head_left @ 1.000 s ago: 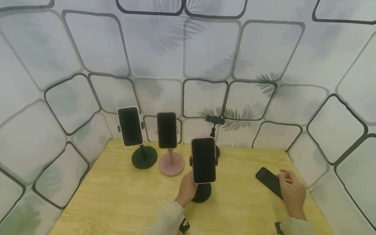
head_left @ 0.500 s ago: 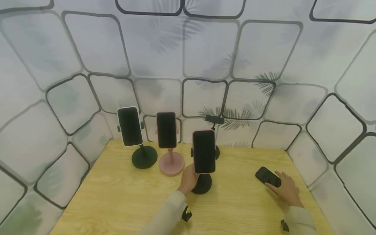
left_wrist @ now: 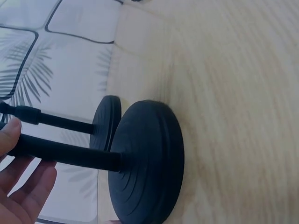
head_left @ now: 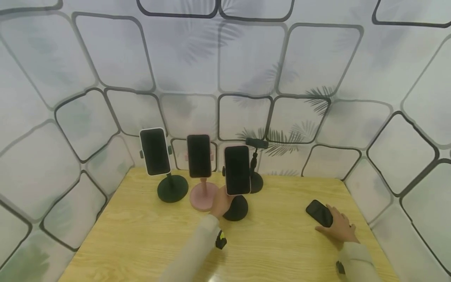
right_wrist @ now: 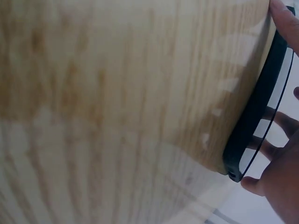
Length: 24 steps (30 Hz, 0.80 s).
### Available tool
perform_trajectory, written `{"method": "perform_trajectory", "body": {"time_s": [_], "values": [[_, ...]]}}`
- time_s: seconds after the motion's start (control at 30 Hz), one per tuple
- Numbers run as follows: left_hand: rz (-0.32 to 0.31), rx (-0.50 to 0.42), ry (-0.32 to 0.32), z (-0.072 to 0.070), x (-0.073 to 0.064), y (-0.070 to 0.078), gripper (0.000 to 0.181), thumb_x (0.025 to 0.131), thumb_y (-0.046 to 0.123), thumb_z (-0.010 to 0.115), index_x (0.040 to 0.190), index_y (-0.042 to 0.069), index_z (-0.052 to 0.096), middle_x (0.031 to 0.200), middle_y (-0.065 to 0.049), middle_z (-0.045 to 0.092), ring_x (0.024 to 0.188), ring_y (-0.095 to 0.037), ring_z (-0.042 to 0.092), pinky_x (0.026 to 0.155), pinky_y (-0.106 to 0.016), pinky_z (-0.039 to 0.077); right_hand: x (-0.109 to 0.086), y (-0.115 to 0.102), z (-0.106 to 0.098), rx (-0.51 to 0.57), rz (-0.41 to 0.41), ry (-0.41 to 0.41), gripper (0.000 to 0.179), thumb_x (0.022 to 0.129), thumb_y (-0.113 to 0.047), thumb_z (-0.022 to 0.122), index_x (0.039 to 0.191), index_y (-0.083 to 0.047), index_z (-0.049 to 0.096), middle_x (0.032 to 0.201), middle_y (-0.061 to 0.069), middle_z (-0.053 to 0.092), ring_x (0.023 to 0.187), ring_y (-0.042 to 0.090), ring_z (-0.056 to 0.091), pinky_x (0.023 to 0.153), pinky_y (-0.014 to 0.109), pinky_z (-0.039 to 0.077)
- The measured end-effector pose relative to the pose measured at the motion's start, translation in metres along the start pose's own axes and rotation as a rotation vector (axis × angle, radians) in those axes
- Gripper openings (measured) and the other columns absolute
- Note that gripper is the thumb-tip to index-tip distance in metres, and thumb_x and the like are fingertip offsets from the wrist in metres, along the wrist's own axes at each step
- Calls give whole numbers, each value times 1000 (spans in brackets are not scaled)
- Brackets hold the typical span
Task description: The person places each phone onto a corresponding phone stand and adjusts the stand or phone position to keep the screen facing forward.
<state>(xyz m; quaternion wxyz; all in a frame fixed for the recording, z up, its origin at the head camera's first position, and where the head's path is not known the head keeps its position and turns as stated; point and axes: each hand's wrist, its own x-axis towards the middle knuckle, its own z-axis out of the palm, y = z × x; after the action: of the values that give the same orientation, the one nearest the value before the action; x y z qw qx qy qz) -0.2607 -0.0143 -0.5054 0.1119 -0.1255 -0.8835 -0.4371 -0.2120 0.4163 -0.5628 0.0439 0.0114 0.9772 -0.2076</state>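
Note:
In the head view, my left hand [head_left: 221, 201] grips the pole of a black phone stand [head_left: 237, 209], which carries a phone [head_left: 237, 170] with a pink rim and dark screen. The left wrist view shows thumb and fingers around the pole [left_wrist: 70, 153], with the round base [left_wrist: 149, 163] close over the table. At the right, a dark phone [head_left: 319, 213] lies near the table's right edge. My right hand [head_left: 340, 227] holds it, thumb on the near side and fingers on the far side. Seen from the right wrist, fingertips touch the edges of this phone [right_wrist: 254, 109].
To the left stand a dark green stand [head_left: 172, 188] with a white-rimmed phone [head_left: 155, 151] and a pink stand [head_left: 202, 196] with another phone [head_left: 199, 156]. Behind the held stand is a second black stand [head_left: 256, 183] without a phone. A patterned wall covering [head_left: 190, 66] surrounds the wooden table [head_left: 282, 235].
My left hand has moved the black stand with its phone toward the back of the table and, lately, slightly left. My right hand has gone from beside the dark phone to holding it.

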Motion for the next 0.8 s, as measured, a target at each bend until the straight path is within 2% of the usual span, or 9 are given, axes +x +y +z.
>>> {"method": "perform_trajectory", "body": {"time_s": [0.13,0.27,0.37,0.47,0.53,0.6,0.73,0.8], "values": [[9,14,-9,-1,7,0,25,91,21,60,105,1,64,101,-17,70,90,-29,67,77,-42,54,1,2,2,8,-16,8,105,72,-58,70,147,-5,19,145,36,23,121,60,26,80,85,13],[-25,5,-19,-2,13,0,27,89,26,62,102,2,65,99,-16,70,89,-28,67,78,-41,54,2,1,3,6,-30,24,102,73,-59,70,146,-6,23,144,36,25,121,59,28,80,85,14],[-51,-13,-19,-1,17,0,29,88,29,63,101,3,65,100,-16,70,92,-30,67,80,-43,53,3,0,5,6,-37,43,99,73,-59,70,145,-5,27,143,34,29,120,58,32,80,81,21],[-33,-36,5,3,18,-1,34,89,27,63,111,1,60,108,-18,67,100,-32,65,86,-46,51,5,1,6,9,-49,74,94,74,-56,70,142,-3,32,141,33,35,118,58,36,78,75,27],[-35,-67,54,9,15,-2,40,88,22,65,118,-2,52,114,-20,63,104,-33,61,90,-46,49,6,4,7,8,-49,92,90,75,-54,70,141,-2,35,139,33,37,116,58,37,77,73,30],[-45,-90,140,17,10,-2,45,85,15,67,120,-3,45,114,-21,58,105,-33,58,91,-46,47,6,7,8,-7,-48,100,88,76,-53,70,139,-2,35,138,34,38,114,59,38,76,74,31],[-125,-80,374,38,-8,5,43,76,0,70,107,-2,41,99,-16,48,92,-28,50,81,-41,45,5,8,6,-29,-45,91,88,76,-54,70,139,-2,35,136,34,40,111,59,40,73,74,34],[-155,-64,439,48,-18,11,38,74,-3,68,99,1,40,95,-12,43,89,-25,44,79,-39,42,2,7,3,-35,-45,85,90,74,-54,71,138,-2,36,134,35,42,109,58,41,71,72,35]]}}
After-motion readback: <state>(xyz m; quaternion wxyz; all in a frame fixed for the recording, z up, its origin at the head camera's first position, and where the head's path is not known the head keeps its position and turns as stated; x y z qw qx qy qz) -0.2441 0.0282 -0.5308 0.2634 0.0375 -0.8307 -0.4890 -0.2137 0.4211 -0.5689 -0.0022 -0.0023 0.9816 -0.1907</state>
